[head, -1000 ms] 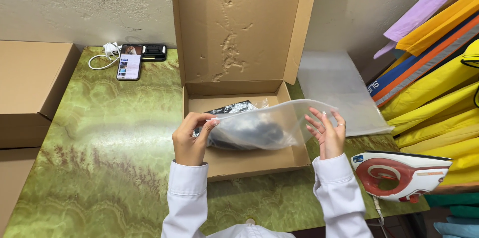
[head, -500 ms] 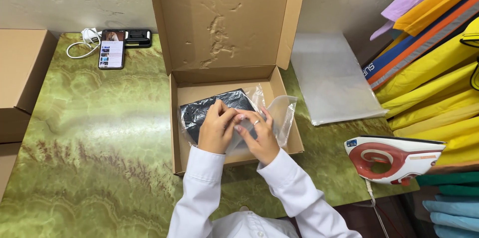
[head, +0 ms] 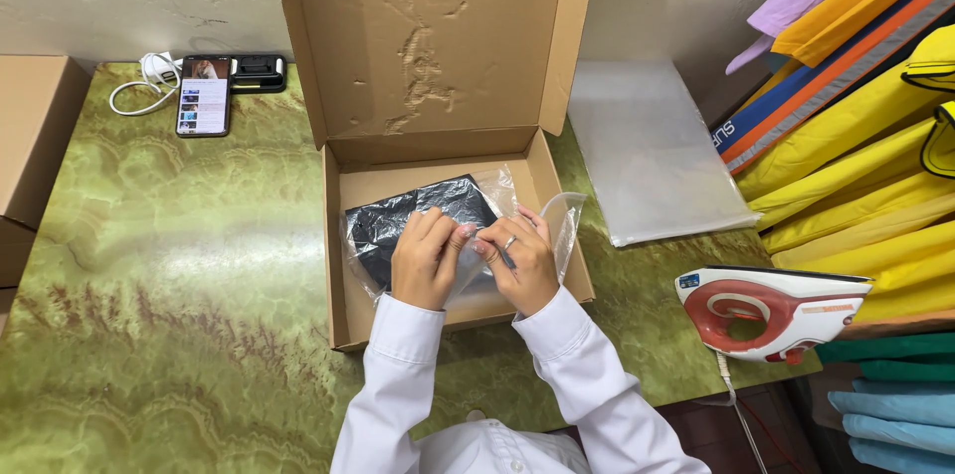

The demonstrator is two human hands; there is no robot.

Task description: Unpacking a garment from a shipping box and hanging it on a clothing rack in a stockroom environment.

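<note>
A see-through plastic bag [head: 477,225] with something dark and folded inside lies in the open cardboard box [head: 343,265] on the green marble-look table [head: 179,265]. The bag is crinkly and shiny, and its open end sticks up loose at the right. Both hands press down on it side by side: the left hand [head: 426,260] and the right hand [head: 517,265] pinch the plastic where their fingertips meet. The box lid stands up tall against the wall. A flat pile of clear bags [head: 652,151] lies to the right of the box. A red and white iron [head: 771,310] sits at the table edge. A phone [head: 204,96] lies far back at the left. A second ago the bag was held up in the air, spread wide; now it is down in the box.
</note>
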